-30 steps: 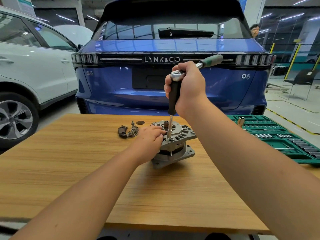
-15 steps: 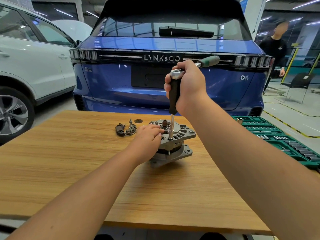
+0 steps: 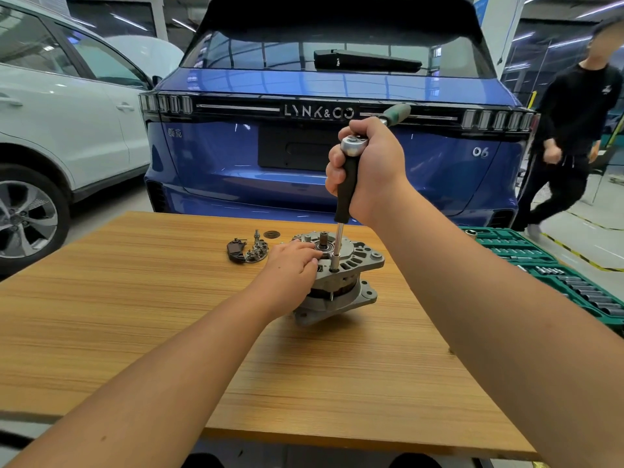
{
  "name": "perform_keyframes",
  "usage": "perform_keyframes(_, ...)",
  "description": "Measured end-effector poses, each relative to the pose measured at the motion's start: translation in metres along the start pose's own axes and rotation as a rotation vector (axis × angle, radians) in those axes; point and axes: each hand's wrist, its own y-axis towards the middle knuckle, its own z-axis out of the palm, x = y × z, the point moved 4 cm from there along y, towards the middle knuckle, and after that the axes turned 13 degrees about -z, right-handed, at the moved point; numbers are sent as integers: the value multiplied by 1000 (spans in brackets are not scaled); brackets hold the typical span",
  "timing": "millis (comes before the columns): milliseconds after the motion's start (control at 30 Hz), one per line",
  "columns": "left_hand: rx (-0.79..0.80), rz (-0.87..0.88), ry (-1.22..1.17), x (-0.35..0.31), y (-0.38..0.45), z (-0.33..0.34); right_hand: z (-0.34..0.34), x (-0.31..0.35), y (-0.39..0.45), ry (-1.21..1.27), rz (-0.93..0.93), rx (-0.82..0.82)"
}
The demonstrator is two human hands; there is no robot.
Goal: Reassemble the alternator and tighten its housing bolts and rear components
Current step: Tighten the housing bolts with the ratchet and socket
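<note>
A grey alternator (image 3: 351,271) stands tilted on the wooden table (image 3: 169,332), rear housing up, shaft and bearing showing in its middle. My left hand (image 3: 290,268) rests on its left side, fingers curled over the housing rim. My right hand (image 3: 368,167) grips a ratchet (image 3: 353,145) with a black vertical extension handle (image 3: 344,194). Its thin shaft ends in a socket (image 3: 335,261) seated on a housing bolt. The ratchet's green handle (image 3: 398,113) sticks out to the right behind my hand.
Loose rear parts (image 3: 248,251) and a small dark disc (image 3: 271,234) lie left of the alternator. A green socket set case (image 3: 553,268) lies open at the right table edge. A blue car stands behind, a white car at left, and a person walks at right.
The ratchet's green handle has swung a little away from me. The person in the background has walked closer on the right. My left hand stays on the alternator.
</note>
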Motion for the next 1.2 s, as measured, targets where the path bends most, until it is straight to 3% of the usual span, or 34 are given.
perform_keyframes(400,1,-4,37,-3,-4,-1,4,-10,12,-93,104,86)
perform_keyframes(500,-28,-51,165,-8,-6,-6,5,-11,14,-90,122,110)
perform_keyframes(600,-46,14,291,-25,-4,-18,4,-12,15,-91,130,123)
perform_keyframes(767,85,68,-101,-53,-1,-39,0,-10,16,-87,109,145)
perform_keyframes(867,90,58,-89,-60,10,-35,-4,-7,17,-94,109,166)
perform_keyframes(1067,250,-2,-180,-53,15,-11,-11,-5,20,-99,149,241)
perform_keyframes(1200,243,-17,-169,-48,19,-11,-11,-8,22,-44,169,292)
